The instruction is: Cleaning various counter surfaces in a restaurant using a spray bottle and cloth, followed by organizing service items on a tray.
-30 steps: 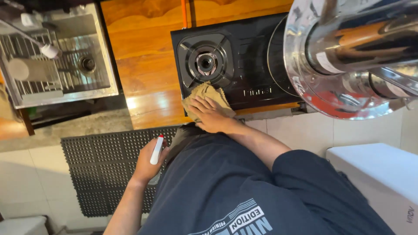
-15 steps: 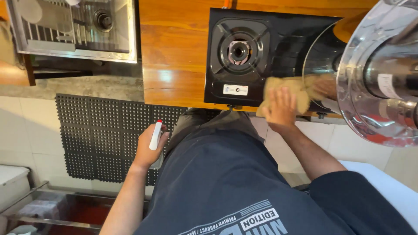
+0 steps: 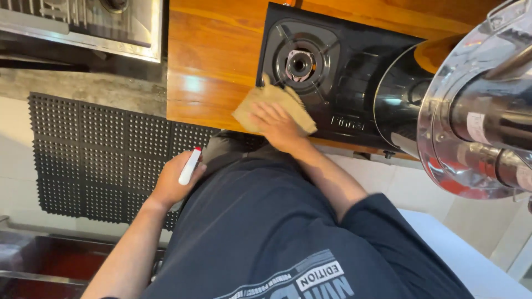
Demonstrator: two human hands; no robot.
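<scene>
Tan cloth (image 3: 275, 108) under right hand (image 3: 280, 126), pressed flat, shifted from stove's (image 3: 354, 83) 5 o'clock edge to burner's (image 3: 300, 63) 7 o'clock; wiping moves leftward. Left hand (image 3: 174, 180) stays clamped on spray bottle (image 3: 189, 166).

Bright, even light filled the view. A white glare patch sat on the wooden counter (image 3: 213, 83) just left of the black stove (image 3: 332, 72). Right of the stove, the shiny steel vessel (image 3: 482, 105) loomed blurred, mirror-bright and stretched.
</scene>
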